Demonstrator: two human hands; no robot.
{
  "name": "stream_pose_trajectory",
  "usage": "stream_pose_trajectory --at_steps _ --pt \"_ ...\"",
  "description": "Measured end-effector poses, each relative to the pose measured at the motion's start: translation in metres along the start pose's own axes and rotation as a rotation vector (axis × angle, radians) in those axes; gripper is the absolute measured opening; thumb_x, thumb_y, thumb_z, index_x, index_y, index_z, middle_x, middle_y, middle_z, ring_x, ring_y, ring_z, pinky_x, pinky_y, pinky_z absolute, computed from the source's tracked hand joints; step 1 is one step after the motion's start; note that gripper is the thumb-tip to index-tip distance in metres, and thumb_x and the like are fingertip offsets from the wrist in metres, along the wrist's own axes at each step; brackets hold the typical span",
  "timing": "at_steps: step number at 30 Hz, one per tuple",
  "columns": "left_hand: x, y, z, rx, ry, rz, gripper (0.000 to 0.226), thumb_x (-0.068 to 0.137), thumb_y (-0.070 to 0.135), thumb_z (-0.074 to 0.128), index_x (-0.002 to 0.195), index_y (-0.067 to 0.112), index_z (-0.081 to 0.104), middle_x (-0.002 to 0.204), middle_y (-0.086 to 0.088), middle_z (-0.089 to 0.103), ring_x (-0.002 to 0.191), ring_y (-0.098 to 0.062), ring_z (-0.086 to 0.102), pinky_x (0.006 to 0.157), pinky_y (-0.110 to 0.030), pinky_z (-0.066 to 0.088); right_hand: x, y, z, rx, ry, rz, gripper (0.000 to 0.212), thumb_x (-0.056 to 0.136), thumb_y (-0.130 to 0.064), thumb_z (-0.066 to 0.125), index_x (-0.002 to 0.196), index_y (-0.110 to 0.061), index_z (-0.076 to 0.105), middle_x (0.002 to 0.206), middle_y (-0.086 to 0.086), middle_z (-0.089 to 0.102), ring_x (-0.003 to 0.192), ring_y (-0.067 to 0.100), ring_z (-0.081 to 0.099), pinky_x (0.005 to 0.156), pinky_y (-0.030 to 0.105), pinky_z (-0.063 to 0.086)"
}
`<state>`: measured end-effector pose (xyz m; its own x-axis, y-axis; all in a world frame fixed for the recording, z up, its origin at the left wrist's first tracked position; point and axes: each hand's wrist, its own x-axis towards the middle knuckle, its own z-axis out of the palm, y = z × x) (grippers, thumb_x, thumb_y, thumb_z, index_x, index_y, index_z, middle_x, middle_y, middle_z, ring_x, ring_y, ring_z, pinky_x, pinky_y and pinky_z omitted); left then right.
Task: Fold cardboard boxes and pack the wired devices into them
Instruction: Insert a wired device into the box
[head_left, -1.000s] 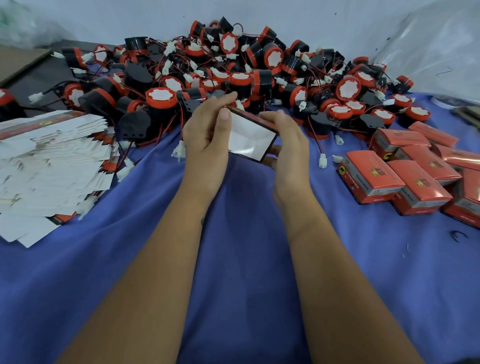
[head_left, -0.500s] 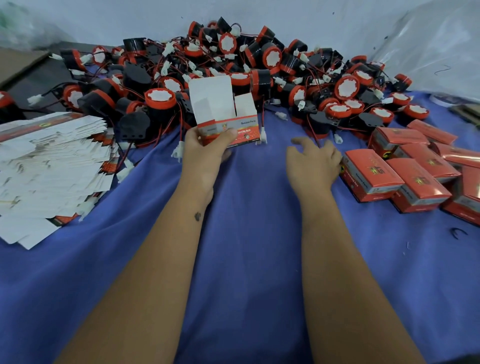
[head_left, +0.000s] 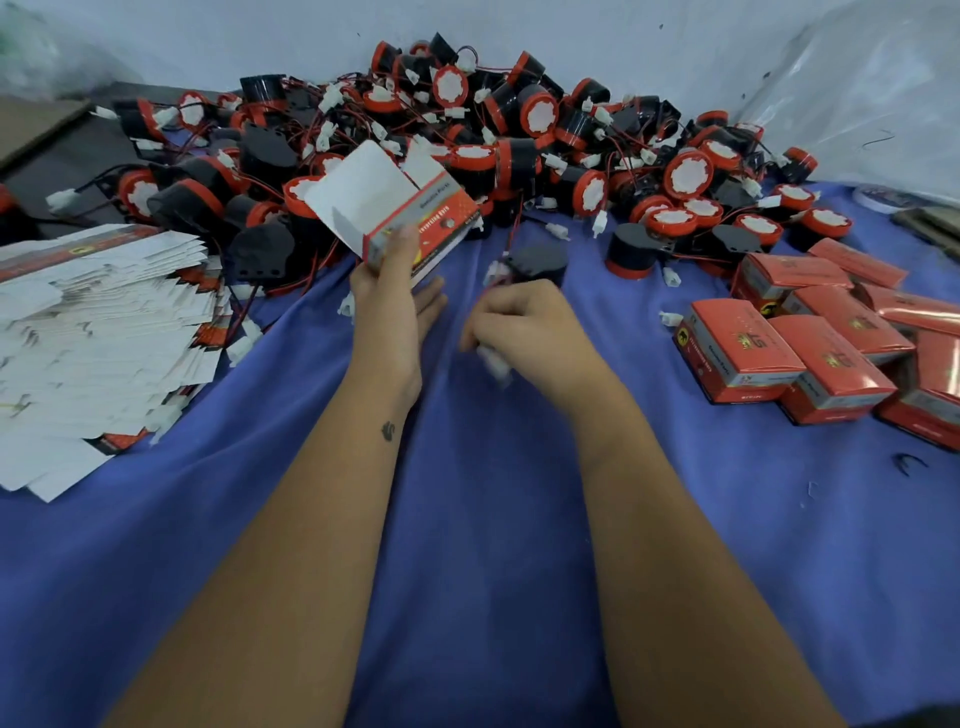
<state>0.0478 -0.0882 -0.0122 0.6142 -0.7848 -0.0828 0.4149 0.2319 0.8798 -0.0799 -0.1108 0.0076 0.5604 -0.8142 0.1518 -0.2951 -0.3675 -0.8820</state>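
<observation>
Left hand (head_left: 387, 306) grips open red carton (head_left: 415, 218), flaps up; right hand (head_left: 524, 327) clutches black wired buzzer (head_left: 537, 262), blurred.

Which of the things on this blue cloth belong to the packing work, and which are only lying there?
Belong to the work:
- open box, held by left hand
- wired device, its wire in right hand
- device pile
- flat box blanks
- packed boxes

Only lying there:
- tape roll
- black scrap
</observation>
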Motion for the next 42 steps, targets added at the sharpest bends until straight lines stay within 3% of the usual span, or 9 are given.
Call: stream_pose_trajectory --at_steps 3,9,11,15,20,26,33,38,42 --pt "-0.002 0.002 -0.002 -0.074 -0.034 -0.019 0.053 0.099 0.043 0.052 0.144 0.018 0.041 0.137 -0.01 0.058 0.106 -0.018 0.068 0.09 -0.032 0.057 -0.005 -0.007 0.002 0.274 -0.084 -0.051 0.029 0.083 -0.007 0.046 0.07 0.002 0.07 0.05 0.013 0.051 0.046 0.016 0.046 0.049 0.026 0.041" --pt "-0.003 0.0 -0.001 -0.01 -0.104 -0.038 0.052 0.098 0.047 0.052 0.144 0.026 0.042 0.143 -0.001 0.052 0.11 -0.024 0.067 0.094 -0.039 0.056 0.006 0.011 -0.002 0.061 0.55 0.194 0.017 0.097 -0.019 0.05 0.104 -0.018 0.066 0.092 -0.005 0.063 0.066 0.01 0.05 0.062 0.029 0.04" --pt "-0.004 -0.001 0.001 0.04 -0.131 -0.021 0.052 0.099 0.046 0.05 0.145 0.025 0.037 0.147 -0.002 0.048 0.107 -0.019 0.069 0.095 -0.037 0.056 0.01 0.022 -0.005 -0.076 0.493 0.286 0.026 0.1 -0.026 0.047 0.113 -0.008 0.06 0.105 0.004 0.051 0.068 0.017 0.046 0.063 0.033 0.036" --pt "-0.006 -0.006 0.007 0.213 -0.165 0.055 0.053 0.1 0.043 0.048 0.143 0.014 0.039 0.139 -0.009 0.055 0.119 -0.023 0.061 0.101 -0.041 0.051 0.013 0.021 0.004 -0.118 0.383 0.257 0.049 0.101 -0.028 0.047 0.056 -0.012 0.033 0.072 0.003 0.028 0.059 0.015 0.025 0.053 0.028 0.021" --pt "-0.01 -0.003 0.005 0.128 -0.171 0.036 0.053 0.1 0.043 0.05 0.143 0.014 0.038 0.136 -0.01 0.057 0.115 -0.025 0.064 0.088 -0.036 0.054 0.008 0.01 0.007 0.275 0.383 0.182 0.024 0.102 -0.027 0.049 0.12 -0.019 0.063 0.116 -0.01 0.064 0.114 0.015 0.058 0.095 0.03 0.05" --pt "-0.019 0.007 0.007 -0.08 -0.293 -0.011 0.054 0.101 0.04 0.042 0.145 0.01 0.039 0.14 -0.021 0.054 0.124 -0.034 0.058 0.089 -0.057 0.055 0.013 0.007 0.01 0.779 0.386 0.225 0.032 0.099 -0.014 0.056 0.131 -0.008 0.054 0.102 0.006 0.065 0.09 0.021 0.063 0.08 0.032 0.054" --pt "-0.021 0.007 0.009 -0.06 -0.351 -0.137 0.057 0.098 0.047 0.043 0.146 0.016 0.042 0.139 -0.017 0.056 0.116 -0.033 0.064 0.08 -0.051 0.057 0.014 0.007 -0.004 1.016 0.342 0.357 0.029 0.1 -0.032 0.053 0.122 -0.014 0.06 0.107 0.008 0.068 0.08 0.016 0.063 0.066 0.024 0.048" --pt "-0.014 0.003 0.009 0.107 -0.255 -0.153 0.059 0.097 0.054 0.048 0.146 0.023 0.041 0.141 -0.011 0.055 0.103 -0.024 0.07 0.076 -0.04 0.06 0.012 0.006 -0.012 0.951 0.72 0.287 0.043 0.09 -0.02 0.07 0.127 -0.006 0.051 0.118 0.008 0.063 0.1 0.021 0.062 0.077 0.027 0.053" --pt "-0.008 -0.004 0.008 0.316 -0.141 -0.003 0.042 0.093 0.04 0.065 0.122 0.021 0.043 0.118 0.0 0.06 0.106 -0.02 0.066 0.077 -0.031 0.059 0.006 -0.005 -0.018 0.641 0.986 -0.102 0.058 0.083 -0.002 0.074 0.132 -0.009 0.045 0.119 0.0 0.057 0.113 0.017 0.06 0.094 0.028 0.054"
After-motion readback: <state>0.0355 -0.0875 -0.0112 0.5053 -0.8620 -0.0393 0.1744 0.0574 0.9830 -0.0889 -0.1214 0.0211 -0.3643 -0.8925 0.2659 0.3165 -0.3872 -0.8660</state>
